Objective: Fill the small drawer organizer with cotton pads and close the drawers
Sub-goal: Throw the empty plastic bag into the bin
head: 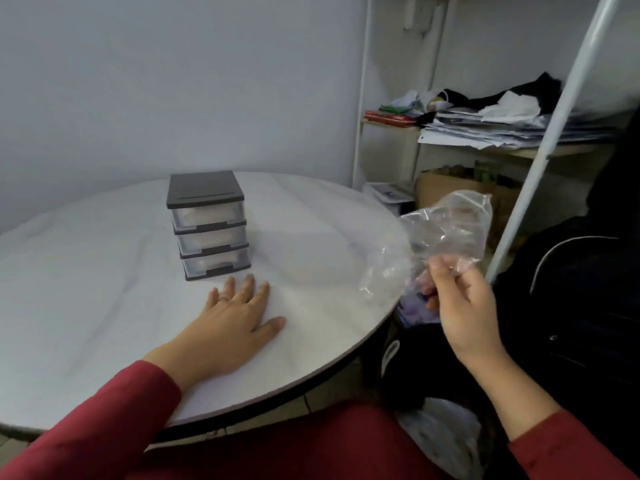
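3 drawers of drawer organizer look pushed in, unit upright on table w/ whitish fill dim behind clear fronts; L hand spread flat just in front, prob. bracing; R hand pinches limp clear bag off table's R edge, likely empty.

The left hand is lying flat, palm down on the table, with its fingers straight and slightly spread, the thumb out to the side and a ring on one finger. Its arm is reaching forward in a red sleeve. The right hand is hovering raised, off to the side, its fingertips pinching a clear plastic bag.
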